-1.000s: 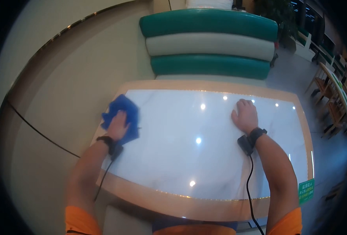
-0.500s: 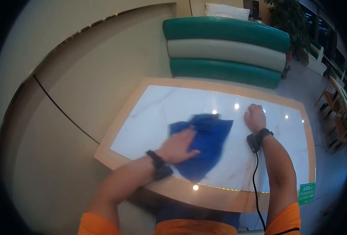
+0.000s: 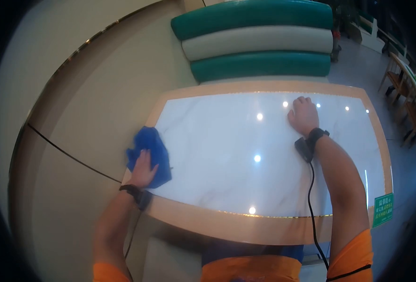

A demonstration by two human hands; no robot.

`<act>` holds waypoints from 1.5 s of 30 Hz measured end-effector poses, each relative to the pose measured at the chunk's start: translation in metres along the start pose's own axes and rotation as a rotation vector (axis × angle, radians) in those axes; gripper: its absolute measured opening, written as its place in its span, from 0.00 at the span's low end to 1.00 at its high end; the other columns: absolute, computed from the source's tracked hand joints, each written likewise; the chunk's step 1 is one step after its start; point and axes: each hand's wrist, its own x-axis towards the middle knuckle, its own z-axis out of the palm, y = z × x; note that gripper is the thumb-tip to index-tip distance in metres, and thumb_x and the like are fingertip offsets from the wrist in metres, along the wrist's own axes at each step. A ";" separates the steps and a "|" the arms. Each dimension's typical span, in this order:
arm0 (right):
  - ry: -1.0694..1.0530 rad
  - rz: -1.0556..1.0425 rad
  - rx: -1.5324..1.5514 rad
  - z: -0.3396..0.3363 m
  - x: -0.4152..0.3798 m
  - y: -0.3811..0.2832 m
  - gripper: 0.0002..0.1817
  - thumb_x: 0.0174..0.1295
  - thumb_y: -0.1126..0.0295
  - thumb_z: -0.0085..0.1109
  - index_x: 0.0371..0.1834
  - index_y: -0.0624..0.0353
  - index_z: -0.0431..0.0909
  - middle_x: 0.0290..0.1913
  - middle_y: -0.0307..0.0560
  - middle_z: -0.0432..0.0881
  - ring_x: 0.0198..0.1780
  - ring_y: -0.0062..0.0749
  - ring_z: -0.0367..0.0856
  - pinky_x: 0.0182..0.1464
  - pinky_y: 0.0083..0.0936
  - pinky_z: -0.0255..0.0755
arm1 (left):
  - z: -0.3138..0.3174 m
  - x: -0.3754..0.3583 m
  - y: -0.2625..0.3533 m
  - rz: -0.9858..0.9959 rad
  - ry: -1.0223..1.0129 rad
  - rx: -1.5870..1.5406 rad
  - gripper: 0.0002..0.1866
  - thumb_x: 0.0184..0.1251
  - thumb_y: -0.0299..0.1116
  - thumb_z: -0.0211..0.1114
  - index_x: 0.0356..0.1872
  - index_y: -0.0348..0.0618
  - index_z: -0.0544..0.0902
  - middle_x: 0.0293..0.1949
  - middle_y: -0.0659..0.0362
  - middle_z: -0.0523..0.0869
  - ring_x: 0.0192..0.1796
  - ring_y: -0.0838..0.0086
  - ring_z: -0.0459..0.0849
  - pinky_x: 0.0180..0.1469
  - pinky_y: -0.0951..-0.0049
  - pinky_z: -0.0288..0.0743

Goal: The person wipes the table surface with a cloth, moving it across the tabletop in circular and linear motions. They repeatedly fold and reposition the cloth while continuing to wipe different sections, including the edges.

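The blue cloth (image 3: 162, 151) is at the left end of the marble-patterned table (image 3: 217, 136), covering part of its wooden rim, and one side of it seems to reach past the edge. The left hand (image 3: 143, 170) lies on this cloth with the palm down, the fingers extended and the thumb apart. It appears to press the cloth rather than grasp it, but I cannot tell if the fingertips pinch any fold. The right hand (image 3: 304, 116) rests near the far side of the table, the fingers loosely bent; no thing is seen in it, though below the palm is hidden.

Because the cloth may be held by pressure only, it could slip off the left edge of the table if the palm becomes light. The wall (image 3: 86, 141) stands close beyond that edge, so a push too far could knock the knuckles. From the wrist box (image 3: 304, 149) at the right hand, a black cable (image 3: 313, 202) crosses the near edge of the table; it could catch there and pull the wrist. The green notice card (image 3: 383, 210) at the table's near right corner could be bumped by the forearm swinging outward. Lamp reflections (image 3: 257, 158) on the table could also hide small marks.
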 end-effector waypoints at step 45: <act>-0.030 -0.490 0.277 -0.032 -0.114 -0.138 0.17 0.58 0.77 0.58 0.53 0.67 0.78 0.60 0.66 0.78 0.63 0.64 0.74 0.66 0.52 0.69 | -0.039 -0.138 0.284 0.776 0.011 -0.268 0.36 0.77 0.55 0.53 0.68 0.28 0.72 0.76 0.41 0.67 0.83 0.50 0.56 0.81 0.48 0.50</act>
